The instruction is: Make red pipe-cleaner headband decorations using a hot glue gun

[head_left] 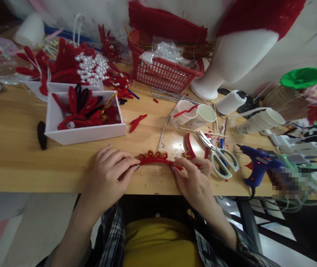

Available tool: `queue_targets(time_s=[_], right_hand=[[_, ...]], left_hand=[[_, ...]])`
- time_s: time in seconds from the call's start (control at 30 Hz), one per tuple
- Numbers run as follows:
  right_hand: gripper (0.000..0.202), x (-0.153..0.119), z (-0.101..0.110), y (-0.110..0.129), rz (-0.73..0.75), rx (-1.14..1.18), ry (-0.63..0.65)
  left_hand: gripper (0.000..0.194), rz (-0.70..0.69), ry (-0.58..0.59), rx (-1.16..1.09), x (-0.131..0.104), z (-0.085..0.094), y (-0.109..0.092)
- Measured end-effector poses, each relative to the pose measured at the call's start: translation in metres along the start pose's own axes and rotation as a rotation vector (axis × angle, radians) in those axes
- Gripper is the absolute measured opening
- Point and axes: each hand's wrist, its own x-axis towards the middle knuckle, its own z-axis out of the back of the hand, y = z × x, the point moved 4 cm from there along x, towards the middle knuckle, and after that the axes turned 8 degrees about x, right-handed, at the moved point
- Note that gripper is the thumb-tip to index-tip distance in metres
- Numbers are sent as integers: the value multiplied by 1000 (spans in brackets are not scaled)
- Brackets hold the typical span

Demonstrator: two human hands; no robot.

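Note:
A red fuzzy strip with gold-edged scallops (155, 158) spans the gap between my two hands near the table's front edge. My left hand (114, 165) pinches its left end between thumb and fingers. At the opposite end, my right hand (193, 172) grips the strip, whose red tip shows by the fingertips. Just beyond the right hand lies another red and gold piece (190, 146), partly hidden by the fingers. Scissors (216, 154) with pale green handles rest to the right of that hand.
A white box (91, 131) of red and black fuzzy pieces stands behind my left hand. Paper cups (206, 113) and a red basket (161, 76) are farther back. A blue glue gun (258, 163) with its cord lies right, near power strips (291, 142). A white mannequin head (230, 59) stands behind.

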Motion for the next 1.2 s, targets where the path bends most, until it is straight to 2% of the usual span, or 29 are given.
queue_targets(time_s=[0.13,0.3,0.53,0.67,0.77,0.9,1.0,1.1,1.2], right_hand=[[38,0,1,2,19,-45,5],[54,-2,7,4,43,-3,-28],[37,-3,5,7,66,-41,23],[40,-3,7,8,41,2,14],[37,-1,13,7,-13,50,-65],[19,1,22,-2,-142,245,-255],[15,-1,25,-10,-271,431,-313],[10,-4,23,-16,-454,732,-317],[4,-6,17,-17,-658,1088,-306]], left_hand=[[12,8,4,0,1,0,0],[12,4,-6,5,0,0,0],[13,7,1,5,0,0,0],[13,1,-19,12,0,1,-1],[14,12,-27,17,0,2,-1],[12,48,-36,28,-1,3,1],[14,64,-92,-5,0,8,-3],[15,73,-205,-83,8,17,-17],[14,57,-218,-242,23,17,-43]])
